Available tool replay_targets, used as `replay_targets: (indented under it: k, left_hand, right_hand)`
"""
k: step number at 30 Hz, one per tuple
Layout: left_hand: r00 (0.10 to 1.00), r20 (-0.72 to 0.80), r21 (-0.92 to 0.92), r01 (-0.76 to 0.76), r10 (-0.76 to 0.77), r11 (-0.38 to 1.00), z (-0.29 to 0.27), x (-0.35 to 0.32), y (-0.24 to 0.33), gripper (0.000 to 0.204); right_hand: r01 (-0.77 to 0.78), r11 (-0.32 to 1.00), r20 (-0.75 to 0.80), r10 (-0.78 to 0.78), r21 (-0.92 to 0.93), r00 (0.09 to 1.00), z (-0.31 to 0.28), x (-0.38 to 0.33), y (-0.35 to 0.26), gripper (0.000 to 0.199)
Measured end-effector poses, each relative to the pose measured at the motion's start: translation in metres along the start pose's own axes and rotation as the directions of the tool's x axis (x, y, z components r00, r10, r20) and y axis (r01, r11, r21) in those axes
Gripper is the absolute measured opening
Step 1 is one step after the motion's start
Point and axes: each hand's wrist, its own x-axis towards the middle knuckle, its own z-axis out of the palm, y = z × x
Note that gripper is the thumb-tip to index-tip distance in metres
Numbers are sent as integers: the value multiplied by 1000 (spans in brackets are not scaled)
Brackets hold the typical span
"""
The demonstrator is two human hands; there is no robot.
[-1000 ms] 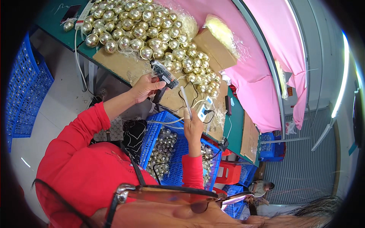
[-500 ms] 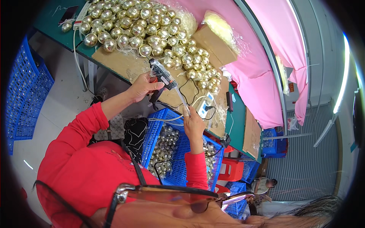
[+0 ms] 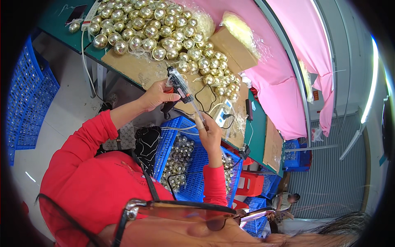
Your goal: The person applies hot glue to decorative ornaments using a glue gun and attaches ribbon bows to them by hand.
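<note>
My left hand (image 3: 158, 95) is gripping a glue gun (image 3: 180, 88); my right hand (image 3: 210, 131) is pinching its tip area. A blue crate (image 3: 196, 186) is holding silver balls (image 3: 177, 158); a cardboard box (image 3: 233, 46) is sitting beside gold balls (image 3: 164, 31).

Both hands raised, fingers closed.
The left hand (image 3: 156, 95) is held at 11 o'clock, the right hand (image 3: 210, 132) curled at centre, red-sleeved forearms bent.

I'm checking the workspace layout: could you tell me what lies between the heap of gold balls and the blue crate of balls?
In the head view, the left hand holding a glue gun over brown cardboard lies between gold balls and blue crate.
</note>
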Motion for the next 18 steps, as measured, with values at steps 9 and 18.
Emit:
replay_targets:
  k: [9, 18]
  left_hand:
    - [999, 33, 158, 0, -5, 987, 6, -2, -3, 42]
    - [998, 61, 75, 20, -25, 997, 7, -3, 7, 41]
  right_hand:
    - [265, 964, -70, -266, -31, 961, 2, 9, -21, 18]
    - [47, 890, 20, -63, 454, 998, 3, 7, -13, 18]
